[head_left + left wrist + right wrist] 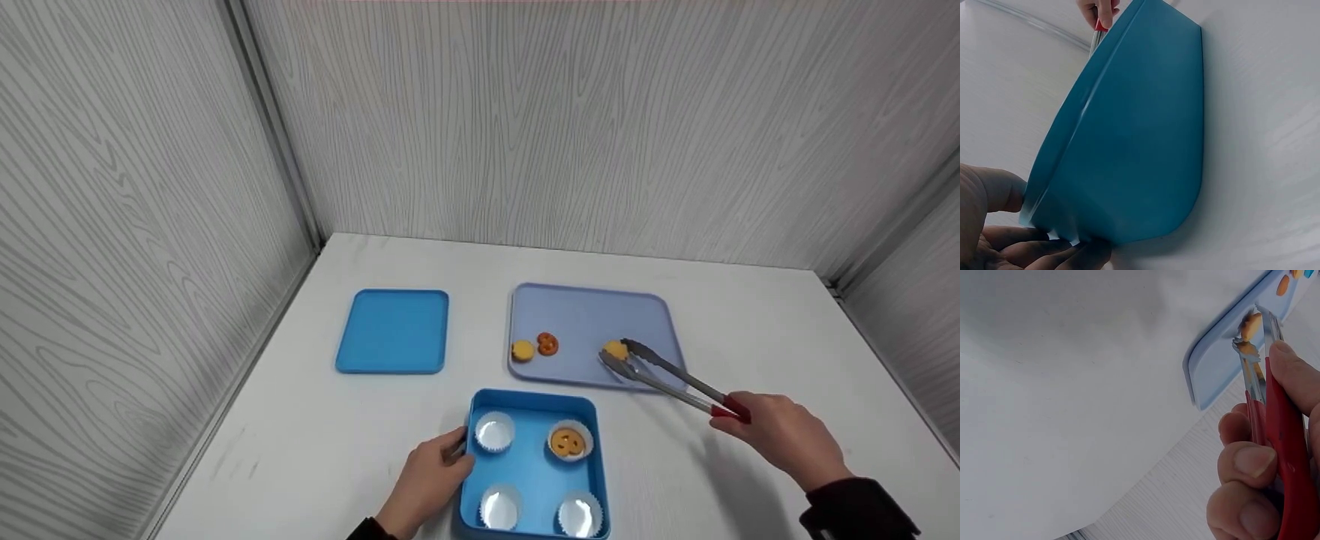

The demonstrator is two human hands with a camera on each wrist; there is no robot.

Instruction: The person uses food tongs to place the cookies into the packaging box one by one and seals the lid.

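My right hand (pixel 787 435) grips metal tongs (pixel 1292 461) by their red handles. The tong tips stand on either side of a yellow cookie-like piece (pixel 616 349) on the lavender-blue tray (pixel 592 307); whether they squeeze it I cannot tell. With thumb at the rim and fingers against the outer wall, my left hand (pixel 427 480) holds the left side of a blue box (pixel 1129 124). Inside the box are several white paper cups, such as the front left cup (pixel 500 507). A pretzel-shaped cookie (pixel 568 442) lies in the back right cup.
Another yellow piece (pixel 523 350) and a reddish-brown pretzel-shaped cookie (pixel 547 344) lie at the left of the tray. A flat blue square lid or tray (pixel 394 330) sits at the back left of the white table (pixel 300 450). Grey wood-grain panels (pixel 525 135) enclose the table.
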